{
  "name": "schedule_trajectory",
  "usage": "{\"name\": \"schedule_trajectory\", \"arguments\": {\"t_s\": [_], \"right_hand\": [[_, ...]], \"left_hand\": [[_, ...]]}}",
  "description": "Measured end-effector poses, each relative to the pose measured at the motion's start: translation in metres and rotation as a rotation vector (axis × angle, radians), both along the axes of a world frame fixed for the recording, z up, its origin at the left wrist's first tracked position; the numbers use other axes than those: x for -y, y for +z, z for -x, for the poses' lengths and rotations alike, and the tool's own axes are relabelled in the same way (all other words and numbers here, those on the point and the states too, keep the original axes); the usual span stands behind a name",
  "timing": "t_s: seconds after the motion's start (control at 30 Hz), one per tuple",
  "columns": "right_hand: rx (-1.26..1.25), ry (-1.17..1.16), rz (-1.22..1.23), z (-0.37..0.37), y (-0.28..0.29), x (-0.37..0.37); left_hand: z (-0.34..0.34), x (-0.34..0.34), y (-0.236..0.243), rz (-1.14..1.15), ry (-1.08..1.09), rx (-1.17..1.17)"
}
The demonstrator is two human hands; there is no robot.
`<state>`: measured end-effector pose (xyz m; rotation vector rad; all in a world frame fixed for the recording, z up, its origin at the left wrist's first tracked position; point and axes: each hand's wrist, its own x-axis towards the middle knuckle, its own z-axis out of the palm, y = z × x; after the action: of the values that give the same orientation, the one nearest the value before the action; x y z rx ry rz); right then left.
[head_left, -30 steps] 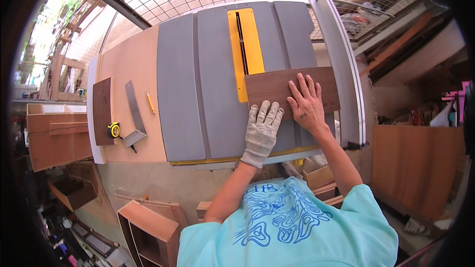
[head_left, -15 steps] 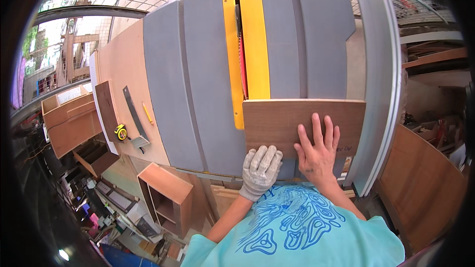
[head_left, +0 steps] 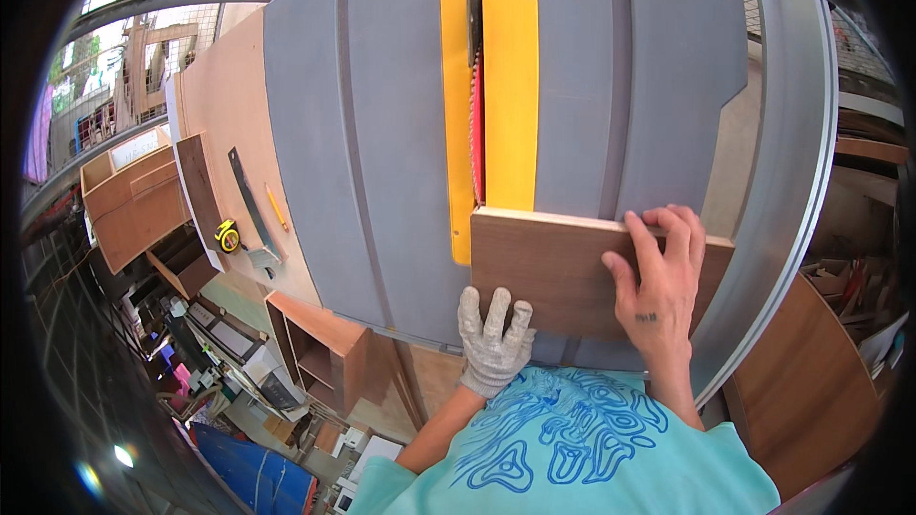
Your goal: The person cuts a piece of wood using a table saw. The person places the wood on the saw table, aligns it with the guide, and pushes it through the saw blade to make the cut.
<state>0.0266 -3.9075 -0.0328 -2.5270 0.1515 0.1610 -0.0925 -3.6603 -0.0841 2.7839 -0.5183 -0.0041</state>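
Observation:
A brown wooden board (head_left: 549, 272) lies on the near part of the grey saw table (head_left: 401, 133). Its far left corner is close to the red saw blade (head_left: 476, 124), which stands in the slot of a yellow insert plate (head_left: 510, 86). My left hand (head_left: 495, 339), in a pale work glove, rests at the board's near left edge with fingers spread. My bare right hand (head_left: 665, 277) grips the board further right, its fingertips hooked over the far edge and its thumb on the face. The near edge of the board is partly hidden by my hands and shirt.
A long metal fence (head_left: 797, 153) runs along the right side. On the pale wood panel at left lie a square (head_left: 250, 200), a pencil (head_left: 277, 207) and a yellow tape measure (head_left: 227, 236). An open wooden box (head_left: 329, 329) stands below the near left edge.
My right hand has gone from lying flat on the board to gripping its far edge. The board's right end has swung slightly nearer me and away from the fence. My left fingers have spread.

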Motion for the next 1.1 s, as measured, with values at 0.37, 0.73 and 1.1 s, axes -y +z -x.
{"name": "schedule_trajectory", "arguments": {"t_s": [0.37,0.73,1.1], "right_hand": [[0.292,-0.094,-0.006,0.009,-0.029,-0.021],[0.330,-0.117,0.091,0.009,-0.034,-0.027],[0.505,-0.090,0.098,0.012,-0.049,-0.020]], "left_hand": [[-0.017,0.008,0.005,0.111,0.014,0.034],[-0.018,0.009,-0.003,0.062,-0.043,0.136],[-0.029,0.028,0.002,0.018,-0.213,0.153]]}}
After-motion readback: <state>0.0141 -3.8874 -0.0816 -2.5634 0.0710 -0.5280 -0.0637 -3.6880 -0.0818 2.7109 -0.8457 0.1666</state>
